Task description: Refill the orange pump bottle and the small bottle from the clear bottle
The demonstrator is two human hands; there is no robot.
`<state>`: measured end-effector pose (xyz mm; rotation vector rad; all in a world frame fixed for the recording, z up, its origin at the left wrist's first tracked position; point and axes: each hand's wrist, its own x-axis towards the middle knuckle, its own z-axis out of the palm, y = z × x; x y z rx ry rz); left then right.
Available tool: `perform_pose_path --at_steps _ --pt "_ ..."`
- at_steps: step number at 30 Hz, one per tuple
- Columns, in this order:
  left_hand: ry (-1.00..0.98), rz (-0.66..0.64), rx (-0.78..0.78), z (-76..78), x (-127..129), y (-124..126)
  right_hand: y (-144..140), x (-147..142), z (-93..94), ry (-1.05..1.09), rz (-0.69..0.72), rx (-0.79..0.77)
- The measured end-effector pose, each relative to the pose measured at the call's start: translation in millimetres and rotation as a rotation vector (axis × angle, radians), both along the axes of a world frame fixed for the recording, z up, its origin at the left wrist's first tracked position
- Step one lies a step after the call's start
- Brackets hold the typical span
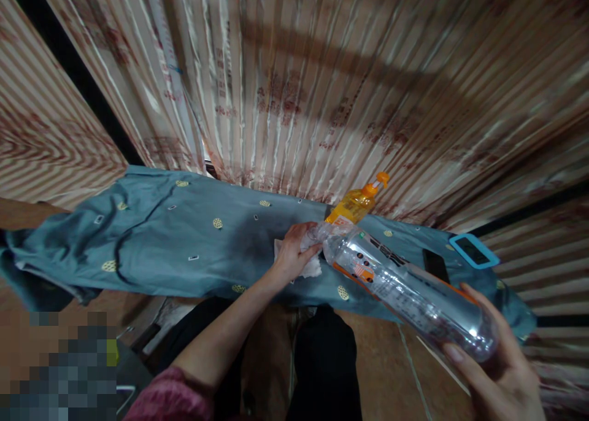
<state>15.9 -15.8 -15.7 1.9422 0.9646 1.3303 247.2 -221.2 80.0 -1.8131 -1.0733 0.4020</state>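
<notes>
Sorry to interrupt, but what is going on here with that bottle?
The person's right hand holds a clear plastic bottle by its base, tipped neck-first toward the blue-grey cloth. The left hand is at the bottle's neck, over a white tissue. An orange bottle and two phones lie nearby on the cloth.

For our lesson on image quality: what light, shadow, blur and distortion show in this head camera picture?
Head view: dim warm light; a dark shadow falls on the blue cloth beside the left hand; glare streaks the clear bottle in the right hand; curtain edges bow and blur; lower left corner is pixelated.
</notes>
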Motion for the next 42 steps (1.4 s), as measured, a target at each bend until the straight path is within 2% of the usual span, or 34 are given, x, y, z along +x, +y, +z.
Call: perform_pose_path --at_steps 12,27,37,42 --pt "-0.013 -0.010 0.011 -0.4 0 0 0 -6 4.2 0.005 -0.011 -0.002" --pt "0.002 -0.012 0.000 -2.6 0 0 0 7 -2.0 -0.008 0.011 0.007" --pt "-0.016 -0.033 -0.018 0.4 -1 0 1 -2 4.1 0.007 -0.020 0.013" --pt "-0.017 -0.034 -0.030 0.3 -1 0 1 2 4.5 -0.016 -0.025 0.004"
